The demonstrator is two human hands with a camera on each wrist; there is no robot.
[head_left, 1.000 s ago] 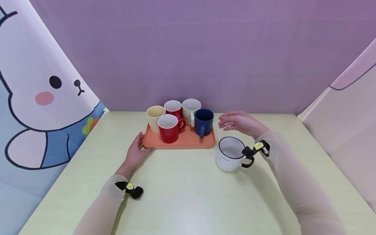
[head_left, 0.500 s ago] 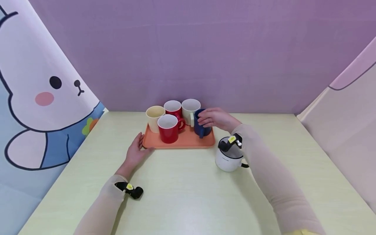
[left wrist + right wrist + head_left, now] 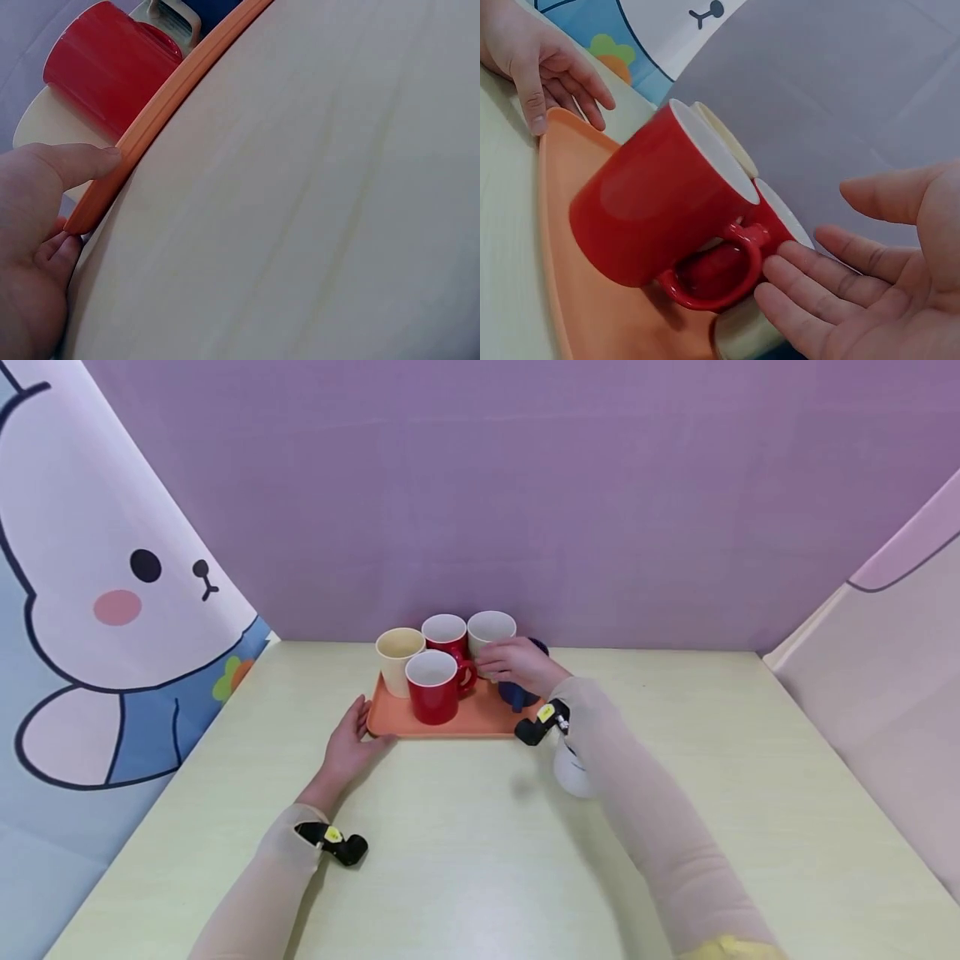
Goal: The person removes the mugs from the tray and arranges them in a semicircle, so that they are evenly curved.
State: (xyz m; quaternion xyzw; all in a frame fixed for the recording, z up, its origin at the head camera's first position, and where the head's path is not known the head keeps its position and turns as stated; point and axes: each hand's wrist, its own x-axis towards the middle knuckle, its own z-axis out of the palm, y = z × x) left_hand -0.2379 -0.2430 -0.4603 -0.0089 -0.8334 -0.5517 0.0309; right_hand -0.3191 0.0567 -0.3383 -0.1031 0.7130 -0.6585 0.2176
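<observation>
An orange tray [image 3: 472,720] carries two red mugs, a cream mug [image 3: 395,667], a pale mug [image 3: 491,625] and a dark blue mug [image 3: 517,695]. My left hand [image 3: 351,750] holds the tray's near left corner, thumb along the front rim and fingers at the left side. My right hand [image 3: 523,664] is over the tray's right part, in front of the pale and blue mugs and partly hiding both. In the right wrist view its fingers are spread and extended beside the handle of the front red mug [image 3: 656,202], with nothing between thumb and fingers.
A white mug with a dark rim [image 3: 573,770] stands on the table [image 3: 450,843] right of the tray, mostly hidden by the right forearm. A purple cloth backdrop [image 3: 480,502] rises close behind the tray.
My right hand has moved left from beside the tray, past the blue mug, to the pale mug. The left hand stays at the tray corner, and the mugs have not moved.
</observation>
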